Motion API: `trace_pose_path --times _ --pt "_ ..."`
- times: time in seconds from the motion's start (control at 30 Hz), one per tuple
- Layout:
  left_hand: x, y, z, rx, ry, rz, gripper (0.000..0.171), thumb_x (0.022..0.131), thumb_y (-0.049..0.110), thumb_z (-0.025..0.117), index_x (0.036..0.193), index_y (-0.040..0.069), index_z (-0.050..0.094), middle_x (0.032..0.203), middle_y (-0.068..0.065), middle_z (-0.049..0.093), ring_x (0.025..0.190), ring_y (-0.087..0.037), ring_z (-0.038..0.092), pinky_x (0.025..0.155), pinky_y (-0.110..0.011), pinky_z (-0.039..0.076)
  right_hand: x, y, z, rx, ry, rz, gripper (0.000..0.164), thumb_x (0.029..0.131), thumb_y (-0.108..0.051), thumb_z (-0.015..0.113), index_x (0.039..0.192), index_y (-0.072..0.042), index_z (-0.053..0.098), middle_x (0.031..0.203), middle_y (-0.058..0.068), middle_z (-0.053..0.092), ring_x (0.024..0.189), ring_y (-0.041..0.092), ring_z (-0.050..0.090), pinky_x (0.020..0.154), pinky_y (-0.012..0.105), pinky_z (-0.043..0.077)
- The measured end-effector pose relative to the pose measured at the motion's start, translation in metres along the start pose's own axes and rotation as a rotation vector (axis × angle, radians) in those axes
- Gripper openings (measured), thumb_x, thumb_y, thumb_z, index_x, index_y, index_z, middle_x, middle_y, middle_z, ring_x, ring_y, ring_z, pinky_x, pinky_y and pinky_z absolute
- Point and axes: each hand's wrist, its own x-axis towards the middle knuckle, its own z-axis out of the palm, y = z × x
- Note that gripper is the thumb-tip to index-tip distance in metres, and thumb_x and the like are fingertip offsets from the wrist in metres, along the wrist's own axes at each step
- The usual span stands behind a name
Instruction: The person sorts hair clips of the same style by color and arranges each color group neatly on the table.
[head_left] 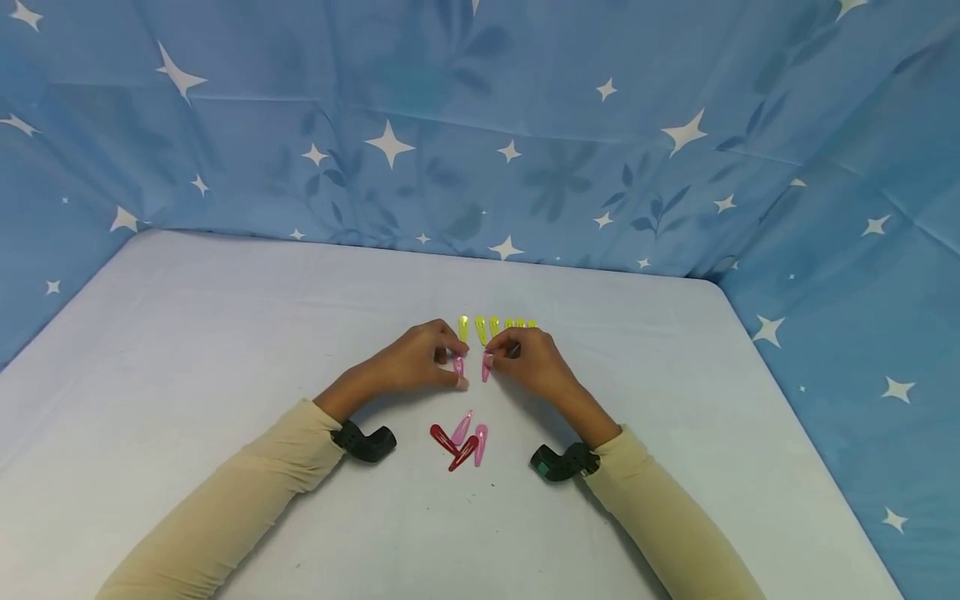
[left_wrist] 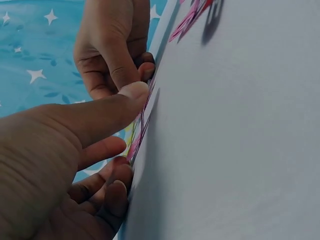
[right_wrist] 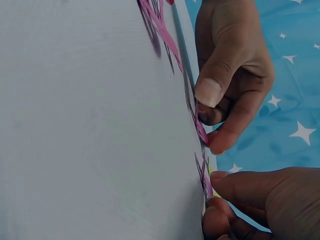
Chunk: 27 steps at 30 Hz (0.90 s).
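My left hand [head_left: 425, 357] has thumb and index finger at the two ends of a pink snap hair clip [head_left: 459, 364], holding it lengthwise at the table. Beside it, my right hand [head_left: 531, 360] pinches a second pink hair clip [head_left: 485, 372] between thumb and fingers. In the right wrist view, this clip [right_wrist: 207, 186] is partly covered by the fingertips, close against the white surface. Just beyond both hands runs a row of several yellow hair clips [head_left: 481, 329], the right-hand ones partly hidden by the right hand.
Nearer me lie two red hair clips [head_left: 465, 452] and two more pink hair clips [head_left: 481, 445] in a loose cluster, some overlapping. A white cloth covers the table [head_left: 247, 333]. Behind it hangs a blue curtain [head_left: 450, 150] with white stars. Black cameras are strapped to both wrists.
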Motion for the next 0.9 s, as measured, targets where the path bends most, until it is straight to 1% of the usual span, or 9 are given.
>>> trace_pose_path --times 0.17,0.27,0.4,0.5,0.6,0.7,0.9 --pt "0.0 0.0 0.001 0.045 -0.026 -0.003 0.05 0.08 0.021 0.083 0.124 0.004 0.069 0.107 -0.007 0.056 0.092 -0.017 0.054 0.079 -0.027 0.047 -0.003 -0.001 -0.001 -0.009 -0.003 -0.01 0.013 0.088 -0.009 0.071 0.101 -0.007 0.073 0.086 0.004 0.067 0.081 0.016 0.059 0.072 0.027 0.047" --pt "0.0 0.0 0.002 0.067 -0.036 -0.007 0.05 0.082 0.021 0.081 0.128 0.005 0.067 0.108 -0.007 0.055 0.094 -0.017 0.053 0.08 -0.027 0.047 -0.003 -0.003 -0.003 -0.001 0.004 -0.012 0.013 0.089 -0.009 0.07 0.102 -0.007 0.073 0.089 0.006 0.068 0.081 0.017 0.06 0.07 0.026 0.048" --pt "0.0 0.001 0.002 0.077 -0.05 -0.004 0.051 0.085 0.022 0.079 0.13 0.005 0.065 0.111 -0.007 0.054 0.095 -0.017 0.053 0.081 -0.027 0.047 -0.003 -0.005 -0.003 0.021 0.01 -0.028 0.013 0.09 -0.01 0.07 0.102 -0.007 0.074 0.092 0.007 0.069 0.077 0.017 0.061 0.066 0.025 0.05" --pt "0.001 0.001 0.002 0.083 -0.05 0.004 0.051 0.086 0.022 0.078 0.131 0.005 0.064 0.112 -0.008 0.054 0.095 -0.017 0.053 0.081 -0.028 0.047 -0.006 -0.006 -0.005 0.028 0.0 -0.061 0.013 0.091 -0.011 0.07 0.102 -0.006 0.074 0.092 0.007 0.07 0.072 0.015 0.06 0.063 0.025 0.05" --pt "0.001 0.0 0.002 0.088 -0.044 0.003 0.051 0.086 0.022 0.077 0.132 0.005 0.063 0.113 -0.008 0.053 0.094 -0.017 0.052 0.081 -0.028 0.047 -0.011 -0.007 -0.006 0.031 -0.022 -0.097 0.013 0.09 -0.009 0.069 0.101 -0.006 0.074 0.091 0.007 0.07 0.066 0.013 0.058 0.06 0.024 0.049" --pt "0.001 0.0 0.001 0.086 -0.039 -0.007 0.051 0.087 0.022 0.077 0.133 0.006 0.063 0.114 -0.007 0.053 0.094 -0.017 0.052 0.081 -0.028 0.046 -0.018 -0.007 -0.008 0.025 -0.043 -0.121 0.013 0.089 -0.009 0.07 0.101 -0.006 0.074 0.09 0.007 0.071 0.064 0.013 0.056 0.059 0.023 0.048" --pt "0.002 0.0 0.002 0.076 -0.039 -0.015 0.052 0.087 0.022 0.077 0.135 0.006 0.062 0.114 -0.007 0.053 0.095 -0.017 0.051 0.082 -0.028 0.046 -0.035 -0.003 -0.006 0.017 -0.094 -0.138 0.014 0.088 -0.012 0.073 0.102 -0.008 0.075 0.088 0.002 0.07 0.068 0.012 0.056 0.062 0.021 0.049"
